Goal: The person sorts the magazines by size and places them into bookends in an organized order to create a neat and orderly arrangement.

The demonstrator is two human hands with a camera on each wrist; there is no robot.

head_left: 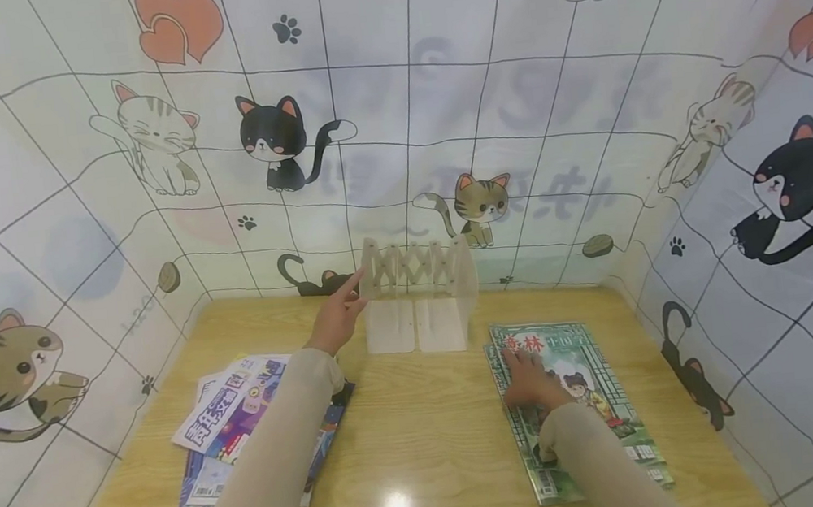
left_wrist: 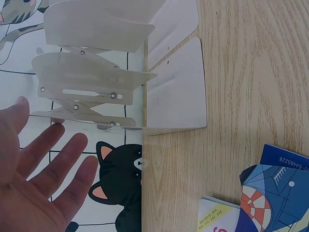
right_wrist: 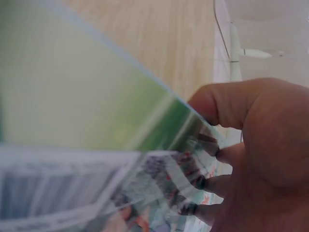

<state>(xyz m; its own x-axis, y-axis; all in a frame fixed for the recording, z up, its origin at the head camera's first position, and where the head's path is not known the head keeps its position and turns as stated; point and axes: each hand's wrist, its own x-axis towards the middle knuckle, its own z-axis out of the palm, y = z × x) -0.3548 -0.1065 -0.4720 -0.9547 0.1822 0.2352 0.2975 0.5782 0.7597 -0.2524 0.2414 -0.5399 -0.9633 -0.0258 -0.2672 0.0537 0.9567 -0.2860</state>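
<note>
An expandable off-white bookend rack (head_left: 417, 285) with a criss-cross lattice stands against the wall at the back middle of the table. My left hand (head_left: 337, 317) is at its left side panel; thumb and index finger pinch the panel's edge (left_wrist: 87, 118), while the other fingers spread apart beside it. A stack of green-covered magazines (head_left: 587, 375) lies on the right. My right hand (head_left: 532, 380) rests on the top cover, its fingertips touching it and the thumb (right_wrist: 207, 104) right at its left edge. A barcode (right_wrist: 58, 193) shows close to the right wrist camera.
Purple and blue magazines (head_left: 234, 417) lie fanned out on the left, partly hidden under my left forearm. A sheet printed with cats and grid lines (head_left: 394, 124) covers the walls around the wooden table (head_left: 409, 433).
</note>
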